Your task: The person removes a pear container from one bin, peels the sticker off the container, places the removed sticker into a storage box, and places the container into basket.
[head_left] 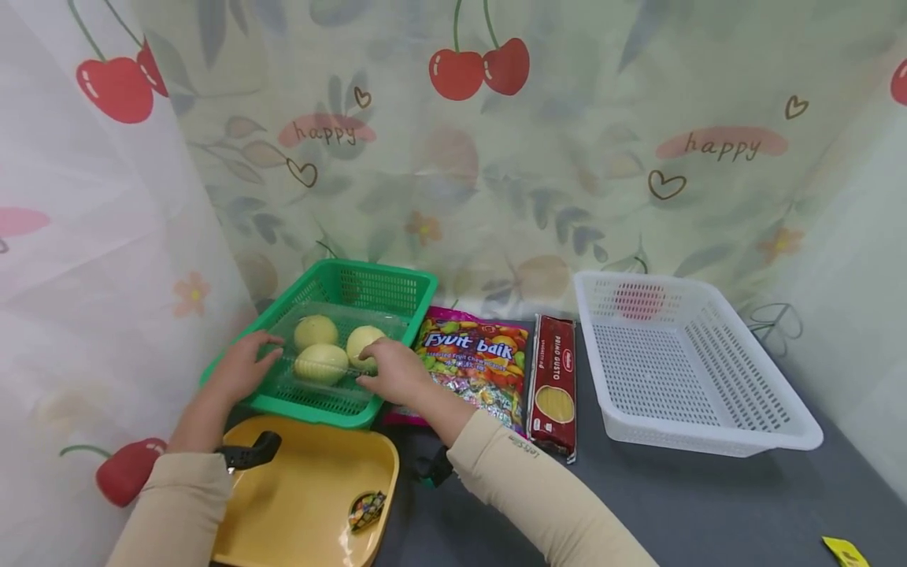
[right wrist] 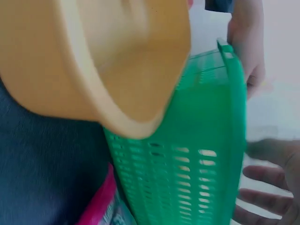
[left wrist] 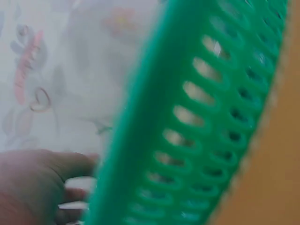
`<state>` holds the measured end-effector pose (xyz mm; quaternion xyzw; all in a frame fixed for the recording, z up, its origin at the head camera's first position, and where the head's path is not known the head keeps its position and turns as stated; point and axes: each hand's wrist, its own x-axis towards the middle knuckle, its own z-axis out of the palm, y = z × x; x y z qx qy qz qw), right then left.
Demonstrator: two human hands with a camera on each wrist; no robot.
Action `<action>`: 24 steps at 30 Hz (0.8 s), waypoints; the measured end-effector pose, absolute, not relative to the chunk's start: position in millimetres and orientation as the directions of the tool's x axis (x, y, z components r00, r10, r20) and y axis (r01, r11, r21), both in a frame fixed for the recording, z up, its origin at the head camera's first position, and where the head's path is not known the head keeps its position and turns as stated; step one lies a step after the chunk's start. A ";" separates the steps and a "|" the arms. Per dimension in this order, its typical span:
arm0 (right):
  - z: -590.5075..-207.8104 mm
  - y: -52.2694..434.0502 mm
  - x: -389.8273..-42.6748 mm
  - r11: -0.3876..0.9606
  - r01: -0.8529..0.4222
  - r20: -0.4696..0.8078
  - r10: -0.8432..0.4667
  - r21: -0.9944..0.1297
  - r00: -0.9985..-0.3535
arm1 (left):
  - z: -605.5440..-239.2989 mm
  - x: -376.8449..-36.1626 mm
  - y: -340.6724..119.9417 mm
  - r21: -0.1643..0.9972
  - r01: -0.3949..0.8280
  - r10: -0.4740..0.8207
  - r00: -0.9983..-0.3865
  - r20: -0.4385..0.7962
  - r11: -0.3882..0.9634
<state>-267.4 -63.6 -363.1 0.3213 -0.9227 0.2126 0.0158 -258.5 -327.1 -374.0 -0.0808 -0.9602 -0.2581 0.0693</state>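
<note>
A clear plastic box (head_left: 340, 311) with three round pale yellow-green fruits (head_left: 322, 364) inside sits in the green basket (head_left: 418, 285). My left hand (head_left: 244, 366) is at the box's left edge, fingers reaching over the basket's rim. At the opposite side, my right hand (head_left: 397, 370) has its fingers loosely spread at the box's right edge, overlapping the fruit there. In the right wrist view the right fingers (right wrist: 269, 176) look separate and extended above the basket wall. The basket wall hides part of the left hand (left wrist: 37, 183) in the left wrist view.
A yellow tub (head_left: 305, 480) with a small wrapped packet (head_left: 367, 510) stands in front of the basket. To the right lie a candy bag (head_left: 475, 358) and a red pasta pack (head_left: 554, 378), then a white basket (head_left: 716, 441). A yellow wrapper (head_left: 845, 551) is near the table's right edge.
</note>
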 end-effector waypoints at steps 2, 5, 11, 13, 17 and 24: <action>-359.8 -55.1 -265.0 0.679 -0.609 0.142 -0.612 -0.411 -0.778 | -371.1 -257.2 -324.3 0.473 0.192 0.126 -0.978 0.168 0.860; -355.8 -39.8 -261.3 0.663 -0.631 0.132 -0.640 -0.402 -0.757 | -364.1 -252.0 -319.3 0.465 0.186 0.130 -0.980 0.150 0.866; -344.7 -7.2 -252.9 0.659 -0.653 0.143 -0.654 -0.374 -0.743 | -348.1 -234.5 -306.5 0.391 0.211 0.137 -0.968 0.209 0.896; -340.6 3.9 -250.6 0.655 -0.652 0.157 -0.649 -0.381 -0.744 | -344.9 -229.7 -301.1 0.341 0.222 0.143 -0.960 0.240 0.913; -337.1 30.1 -247.9 0.657 -0.662 0.206 -0.637 -0.360 -0.743 | -339.6 -222.0 -288.1 0.262 0.237 0.159 -0.945 0.287 0.936; -341.4 84.0 -242.0 0.690 -0.682 0.302 -0.615 -0.241 -0.729 | -332.4 -203.0 -269.7 0.229 0.256 0.161 -0.916 0.367 0.939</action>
